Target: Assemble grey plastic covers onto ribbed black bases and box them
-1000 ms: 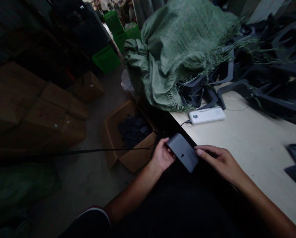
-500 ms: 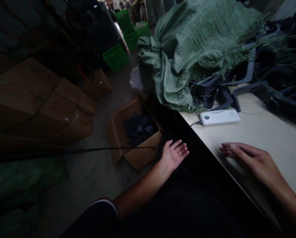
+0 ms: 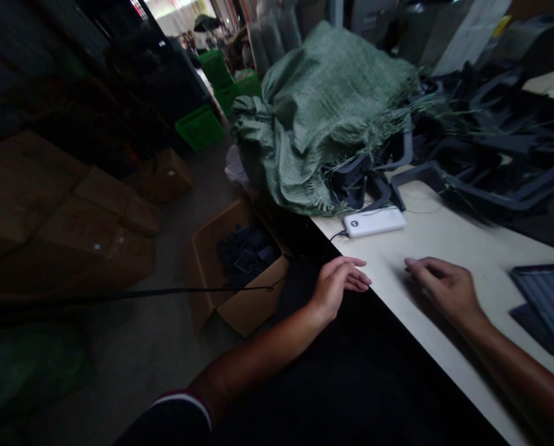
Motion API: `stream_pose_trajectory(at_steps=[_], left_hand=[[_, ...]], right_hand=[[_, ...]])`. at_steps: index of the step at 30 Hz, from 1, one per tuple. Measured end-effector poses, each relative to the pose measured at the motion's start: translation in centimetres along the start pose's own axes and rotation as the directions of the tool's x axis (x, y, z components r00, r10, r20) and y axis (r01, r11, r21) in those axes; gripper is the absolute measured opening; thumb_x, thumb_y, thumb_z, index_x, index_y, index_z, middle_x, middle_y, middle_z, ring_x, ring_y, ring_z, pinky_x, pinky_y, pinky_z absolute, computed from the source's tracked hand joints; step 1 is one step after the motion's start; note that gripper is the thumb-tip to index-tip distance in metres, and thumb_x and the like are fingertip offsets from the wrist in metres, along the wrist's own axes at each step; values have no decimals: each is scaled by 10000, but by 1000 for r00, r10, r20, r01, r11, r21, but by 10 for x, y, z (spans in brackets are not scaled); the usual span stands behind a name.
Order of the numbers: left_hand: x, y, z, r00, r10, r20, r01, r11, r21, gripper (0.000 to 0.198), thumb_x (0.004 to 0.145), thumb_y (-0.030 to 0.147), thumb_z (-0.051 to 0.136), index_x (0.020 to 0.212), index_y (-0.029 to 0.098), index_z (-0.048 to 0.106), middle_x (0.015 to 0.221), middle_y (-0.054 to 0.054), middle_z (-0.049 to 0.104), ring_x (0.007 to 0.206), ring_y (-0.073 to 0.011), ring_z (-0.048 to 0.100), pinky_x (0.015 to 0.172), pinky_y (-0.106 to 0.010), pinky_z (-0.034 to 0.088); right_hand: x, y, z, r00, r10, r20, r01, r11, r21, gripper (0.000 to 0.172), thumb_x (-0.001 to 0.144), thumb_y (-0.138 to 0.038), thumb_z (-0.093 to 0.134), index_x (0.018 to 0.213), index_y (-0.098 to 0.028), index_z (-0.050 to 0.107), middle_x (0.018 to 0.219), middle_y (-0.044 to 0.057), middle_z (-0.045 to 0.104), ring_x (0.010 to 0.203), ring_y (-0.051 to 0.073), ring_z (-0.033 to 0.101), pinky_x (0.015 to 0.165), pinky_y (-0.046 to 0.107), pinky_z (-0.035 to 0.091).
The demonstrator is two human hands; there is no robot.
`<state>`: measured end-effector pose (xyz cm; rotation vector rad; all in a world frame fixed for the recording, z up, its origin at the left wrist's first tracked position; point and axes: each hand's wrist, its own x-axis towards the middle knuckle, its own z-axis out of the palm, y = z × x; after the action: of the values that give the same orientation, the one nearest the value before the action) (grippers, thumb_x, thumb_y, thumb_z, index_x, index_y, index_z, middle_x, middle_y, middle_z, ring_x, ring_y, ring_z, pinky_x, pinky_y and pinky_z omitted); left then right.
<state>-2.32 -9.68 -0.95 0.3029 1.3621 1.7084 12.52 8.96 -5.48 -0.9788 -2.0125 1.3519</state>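
My left hand (image 3: 336,286) is over the near edge of the pale tabletop (image 3: 388,263), palm turned down and inward. Its fingers are stretched out and nothing is in them. To its right, my right hand (image 3: 447,290) hovers just above the tabletop, with loosely bent fingers and the thumb pointing left; I see nothing held. Beyond both hands lies a white power bank (image 3: 374,222) with a black cable plugged into its left end. Dark plastic frames (image 3: 491,179) are heaped behind it.
A green woven sack (image 3: 323,118) slumps over the far left of the table. On the floor, an open carton (image 3: 253,306) holds dark plastic pieces. A black cord (image 3: 165,293) crosses before it. Stacked cartons (image 3: 49,210) stand left; dark ribbed parts (image 3: 549,303) lie right.
My left hand has turned from palm up to palm down and moved slightly right. The view has swung right, bringing the dark ribbed parts into sight. My right hand's fingers remain loosely bent.
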Motion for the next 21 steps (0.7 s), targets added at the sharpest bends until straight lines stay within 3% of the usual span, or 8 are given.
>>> stream_pose_trajectory(at_steps=[3,7,9,13,16,18,21], left_hand=[[-7,16,31,977,129,170,-144,986,80,252,906,336,653,1012,129,749,769,-74,746,706,-170,684,736,-295,536],[-4,29,69,855,224,467,-297,951,87,275,969,383,653,1037,141,764,824,-70,735,770,-179,684,794,-319,559],[9,27,83,825,219,522,-314,944,99,297,964,408,653,1036,139,757,845,-73,731,763,-181,684,774,-318,563],[48,16,99,904,136,406,-216,963,160,281,915,365,609,1066,153,716,817,-69,744,649,-169,681,676,-287,538],[73,14,104,952,164,259,-215,959,184,274,886,323,572,1073,169,700,834,-73,756,632,-165,685,661,-279,525],[83,15,108,958,214,192,-251,949,193,264,876,312,569,1055,172,703,828,-73,757,636,-162,686,667,-275,521],[91,17,116,951,226,210,-270,939,212,276,888,330,567,1073,170,695,846,-81,761,635,-167,699,661,-278,524]], right_hand=[[-3,-3,3,993,-106,55,105,994,14,400,884,-537,717,703,-181,748,589,28,642,562,159,542,532,284,409],[-3,-2,3,981,-189,52,184,979,87,430,880,-477,663,556,-200,608,496,4,538,517,143,474,505,272,374],[-1,3,3,978,-202,51,197,977,82,444,848,-457,662,501,-211,536,469,-1,507,505,138,454,502,269,364],[2,11,7,978,-206,41,203,977,67,316,830,-408,667,612,-179,654,560,10,591,563,153,510,540,270,371],[4,12,10,978,-205,42,203,978,54,371,887,-428,655,620,-171,656,549,-5,544,551,140,470,543,275,335],[4,11,11,977,-207,48,205,978,46,432,922,-453,645,592,-175,619,534,-18,496,535,126,423,539,280,307],[4,9,11,976,-212,52,210,977,39,456,939,-463,640,586,-179,596,526,-31,452,528,118,390,542,284,288]])
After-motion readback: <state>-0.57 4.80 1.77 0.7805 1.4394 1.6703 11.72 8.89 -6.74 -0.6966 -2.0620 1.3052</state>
